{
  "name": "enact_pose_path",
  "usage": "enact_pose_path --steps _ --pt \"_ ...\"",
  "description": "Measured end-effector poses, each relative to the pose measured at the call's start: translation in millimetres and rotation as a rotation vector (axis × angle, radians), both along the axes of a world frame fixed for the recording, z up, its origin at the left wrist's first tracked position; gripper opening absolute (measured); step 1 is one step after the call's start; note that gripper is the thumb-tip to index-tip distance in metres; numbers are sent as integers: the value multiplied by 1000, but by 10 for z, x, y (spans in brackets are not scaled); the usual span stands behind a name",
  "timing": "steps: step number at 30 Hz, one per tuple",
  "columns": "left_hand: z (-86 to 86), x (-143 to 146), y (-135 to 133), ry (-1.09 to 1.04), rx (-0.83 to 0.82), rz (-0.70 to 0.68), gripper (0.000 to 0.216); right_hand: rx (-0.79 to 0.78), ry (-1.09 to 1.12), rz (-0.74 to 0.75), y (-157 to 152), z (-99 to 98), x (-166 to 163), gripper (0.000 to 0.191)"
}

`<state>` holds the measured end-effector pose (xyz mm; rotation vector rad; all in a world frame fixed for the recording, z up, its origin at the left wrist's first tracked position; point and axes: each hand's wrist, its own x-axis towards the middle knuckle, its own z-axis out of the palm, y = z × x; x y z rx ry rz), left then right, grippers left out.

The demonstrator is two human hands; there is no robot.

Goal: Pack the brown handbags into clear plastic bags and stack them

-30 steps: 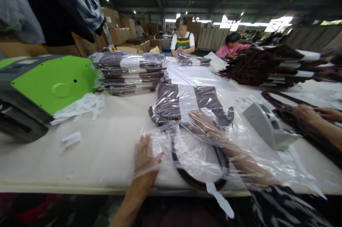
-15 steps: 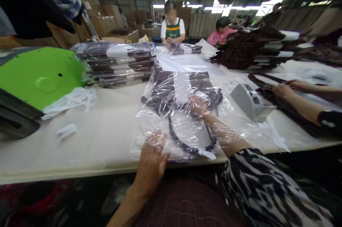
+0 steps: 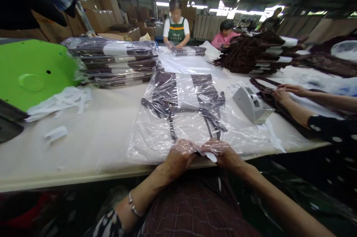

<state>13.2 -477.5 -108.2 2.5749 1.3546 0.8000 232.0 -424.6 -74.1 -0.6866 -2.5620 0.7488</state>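
The bagged tote [image 3: 184, 99] lies lengthwise away, handles toward both hands [image 3: 200, 153].

a: what differs from a second ago?

b: the right hand [image 3: 224, 154] is out of the clear plastic bag [image 3: 156, 136]; earlier it reached deep inside, on the dark bag [image 3: 167, 90]. now it sits at the bag's near edge.

a: and the left hand [image 3: 178, 157]?

b: it has moved right to meet it, both closed on the open edge. the dark straps [image 3: 208, 120] now lie farther inside.
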Motion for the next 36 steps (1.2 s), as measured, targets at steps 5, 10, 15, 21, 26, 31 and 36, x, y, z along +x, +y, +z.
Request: enact_pose_path --steps 5,10,15,21,26,31,36 --pt "-35 22 63 -68 -12 83 17 -150 51 -108 209 -85 -96 25" --pt "-50 16 80 -106 -39 80 11 -182 5 -128 412 -64 -160 27" --pt "-56 -13 48 6 -105 71 20 -200 -13 -173 483 -114 -460 25" --pt "-9 -95 29 21 -182 103 18 -478 108 -363 522 -135 -678 35" --pt "-31 -95 -24 40 -197 189 36 -598 120 -405 561 -44 -673 37" --pt "-90 -99 10 63 -160 63 39 -713 119 -381 563 -50 -674 33" --pt "17 -135 58 10 -93 -88 41 -649 150 -431 547 -138 -742 32"
